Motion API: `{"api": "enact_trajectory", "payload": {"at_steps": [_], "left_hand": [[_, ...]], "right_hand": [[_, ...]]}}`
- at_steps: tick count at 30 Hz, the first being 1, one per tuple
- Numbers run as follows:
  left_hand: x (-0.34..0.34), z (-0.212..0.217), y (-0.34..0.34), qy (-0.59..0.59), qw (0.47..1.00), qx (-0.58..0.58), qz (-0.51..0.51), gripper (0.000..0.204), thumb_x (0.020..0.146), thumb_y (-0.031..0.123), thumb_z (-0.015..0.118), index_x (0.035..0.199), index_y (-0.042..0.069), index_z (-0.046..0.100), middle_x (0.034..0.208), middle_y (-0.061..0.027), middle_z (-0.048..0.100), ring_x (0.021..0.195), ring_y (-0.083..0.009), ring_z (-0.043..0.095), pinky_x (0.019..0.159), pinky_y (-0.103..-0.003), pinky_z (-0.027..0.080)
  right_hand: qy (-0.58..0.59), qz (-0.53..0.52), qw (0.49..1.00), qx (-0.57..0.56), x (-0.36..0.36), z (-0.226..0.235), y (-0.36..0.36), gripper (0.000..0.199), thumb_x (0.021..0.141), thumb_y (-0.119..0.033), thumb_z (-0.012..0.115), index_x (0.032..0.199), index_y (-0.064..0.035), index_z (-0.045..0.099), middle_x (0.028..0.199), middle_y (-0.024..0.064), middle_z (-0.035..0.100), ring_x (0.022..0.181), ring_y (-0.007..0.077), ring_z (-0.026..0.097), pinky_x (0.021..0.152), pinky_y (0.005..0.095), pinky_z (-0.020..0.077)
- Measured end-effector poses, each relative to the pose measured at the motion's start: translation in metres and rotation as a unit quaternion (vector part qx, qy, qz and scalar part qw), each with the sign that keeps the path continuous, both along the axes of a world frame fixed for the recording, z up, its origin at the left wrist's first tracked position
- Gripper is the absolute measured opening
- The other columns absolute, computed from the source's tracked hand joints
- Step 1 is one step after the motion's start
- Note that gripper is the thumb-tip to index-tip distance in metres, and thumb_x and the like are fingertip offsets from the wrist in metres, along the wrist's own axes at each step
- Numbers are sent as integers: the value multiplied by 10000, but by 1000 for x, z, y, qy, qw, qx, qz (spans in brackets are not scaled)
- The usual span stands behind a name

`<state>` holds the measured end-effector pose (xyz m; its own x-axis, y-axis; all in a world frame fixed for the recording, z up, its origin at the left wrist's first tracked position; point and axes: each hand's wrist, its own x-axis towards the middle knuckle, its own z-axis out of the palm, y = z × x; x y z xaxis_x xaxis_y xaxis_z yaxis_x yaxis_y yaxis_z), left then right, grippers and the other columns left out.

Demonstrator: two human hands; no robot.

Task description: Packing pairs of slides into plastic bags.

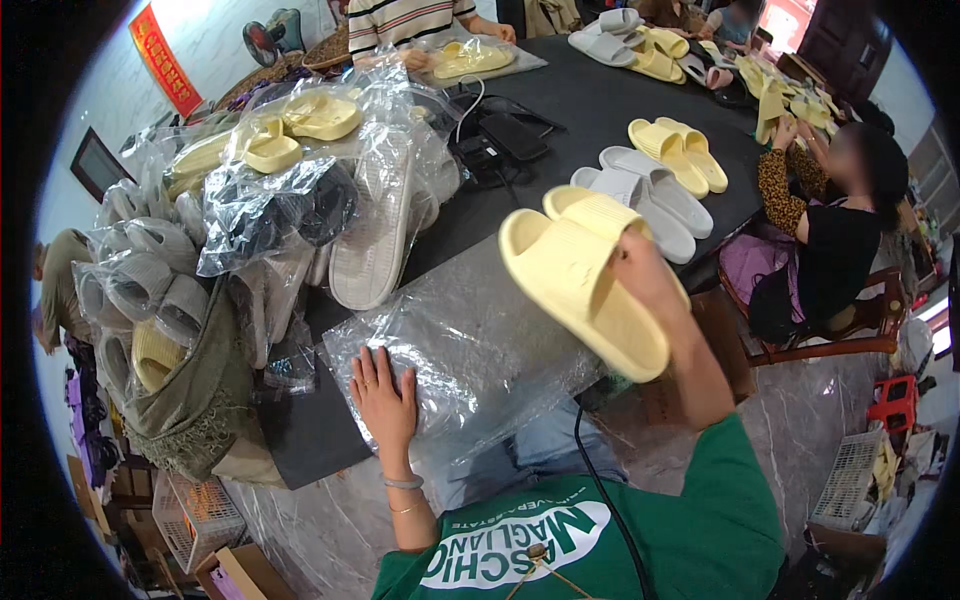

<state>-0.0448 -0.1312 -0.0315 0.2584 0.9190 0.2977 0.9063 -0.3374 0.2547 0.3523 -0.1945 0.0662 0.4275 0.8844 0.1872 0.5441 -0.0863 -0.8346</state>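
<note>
Above the table, right hand (650, 285) grips 2 yellow slippers (585, 285) angled upper-left to lower-right; left hand (385, 400) flat on clear bag (480, 340).

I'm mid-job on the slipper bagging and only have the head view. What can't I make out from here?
- Right hand: its fingers are hidden behind the pair of yellow slippers it holds, so the grip is unseen.
- Clear plastic bags under the left hand: glare hides how many there are and where the openings lie.
- Bagged slippers piled at left: wrinkled plastic blurs the count.
- Far yellow slippers: too small and bent by the fisheye rim.
</note>
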Motion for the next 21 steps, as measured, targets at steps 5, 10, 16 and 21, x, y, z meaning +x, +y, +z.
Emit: {"api": "enact_trajectory", "payload": {"at_steps": [5, 10, 16, 21], "left_hand": [[10, -1, 4, -5, 1000, 1, -20, 561, 925, 405, 537, 1388, 98, 455, 1499, -148, 345, 1385, -364, 300, 1114, -500, 235], [0, -1, 2, -5, 1000, -1, -4, 568, 920, 406, 545, 1387, 96, 455, 1501, -146, 343, 1389, -361, 295, 1113, -502, 234], [-3, 0, 0, -3, 1000, -2, 11, 573, 909, 399, 553, 1384, 91, 462, 1498, -146, 350, 1392, -351, 294, 1121, -488, 221], [16, -4, 7, -41, 999, -6, -24, 577, 903, 403, 558, 1383, 96, 467, 1491, -148, 360, 1388, -342, 298, 1124, -473, 219]], "right_hand": [[-57, 17, 995, -84, 114, -85, -11, 274, 822, -126, 601, 1051, 16, 648, 974, 221, 675, 895, 297, 661, 802, 373, 491], [-137, -47, 967, -212, 121, -19, 31, 315, 802, -161, 581, 1063, 0, 652, 994, 225, 674, 953, 352, 642, 826, 388, 489], [-348, -170, 874, -294, 179, -58, 117, 334, 893, -252, 481, 1106, -29, 610, 1101, 204, 645, 1014, 378, 614, 898, 469, 444], [-289, -261, 920, -50, 277, -129, 107, 332, 976, -208, 312, 1191, -64, 520, 1227, 160, 507, 1164, 367, 489, 959, 480, 403]]}}
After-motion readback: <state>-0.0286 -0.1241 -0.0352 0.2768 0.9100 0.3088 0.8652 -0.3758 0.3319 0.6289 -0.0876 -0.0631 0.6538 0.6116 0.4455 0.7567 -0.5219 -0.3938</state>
